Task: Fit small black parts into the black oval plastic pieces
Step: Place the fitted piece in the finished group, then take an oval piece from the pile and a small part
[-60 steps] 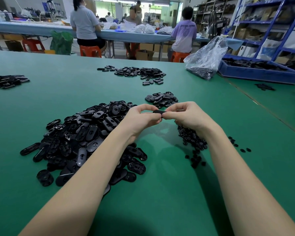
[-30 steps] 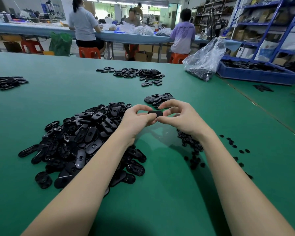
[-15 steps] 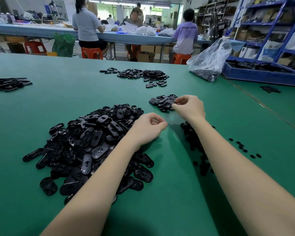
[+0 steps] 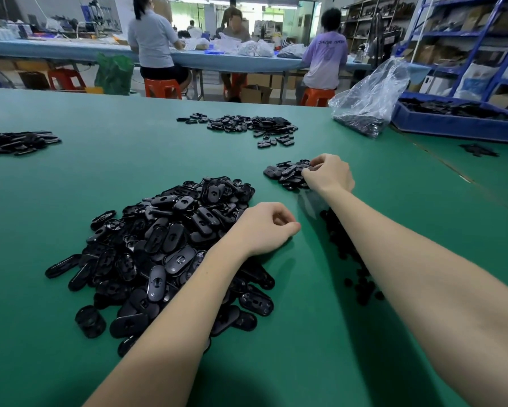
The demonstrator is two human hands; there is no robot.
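Observation:
A big heap of black oval plastic pieces (image 4: 164,248) lies left of centre on the green table (image 4: 320,333). My left hand (image 4: 264,227) rests on the table at the heap's right edge, fingers loosely curled, holding nothing I can see. Farther back, my right hand (image 4: 329,174) reaches onto a small pile of oval pieces (image 4: 285,173); its thumb and forefinger pinch one oval piece at the pile's top. Small black round parts (image 4: 361,286) lie scattered under and beside my right forearm, partly hidden by it.
Two more groups of black pieces lie at the far centre (image 4: 246,126) and the far left (image 4: 14,142). A clear plastic bag (image 4: 370,98) and a blue bin (image 4: 458,121) stand at the back right. People sit at another table behind.
Both hands held one oval piece together before. They parted: my right hand carried the piece back to the small pile, and my left hand dropped to the table beside the big heap.

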